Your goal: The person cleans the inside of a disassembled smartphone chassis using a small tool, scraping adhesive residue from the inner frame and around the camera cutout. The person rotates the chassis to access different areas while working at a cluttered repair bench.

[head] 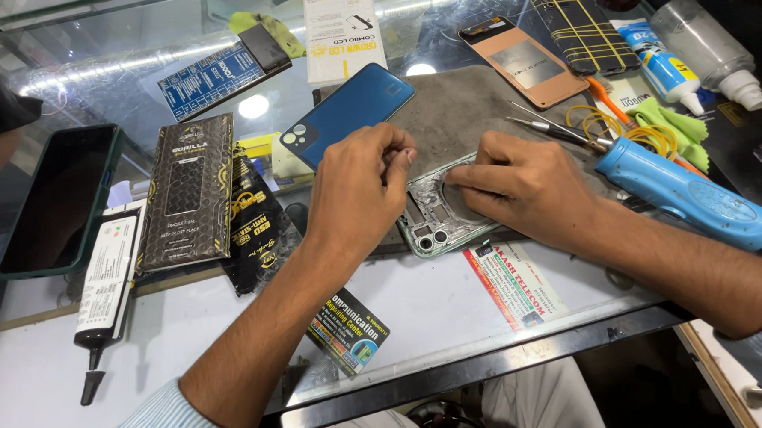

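Both hands worked on an opened phone shell (437,216) on the desk (437,310). The left hand (358,189) pinched something small, seemingly peeled film; the right hand (517,187), fingers flat and empty, pressed the shell steady. Further peeling would call for a steady hold.

The opened phone (437,220) lay on the mat (471,107) in front of you, at the mat's near edge. Your left hand (358,189) rested over its left side and your right hand (517,187) over its right. Behind your left hand, a phone back cover (347,113) lay partly on the mat. Right of your right hand lay a handheld tool (689,196), with tweezers (553,128) just behind it. At the mat's far right corner sat a phone frame (524,60), and a glue tube (666,66) lay further right. Well to your left lay a cased phone (59,198), with flat packets (183,193) between it and the mat.
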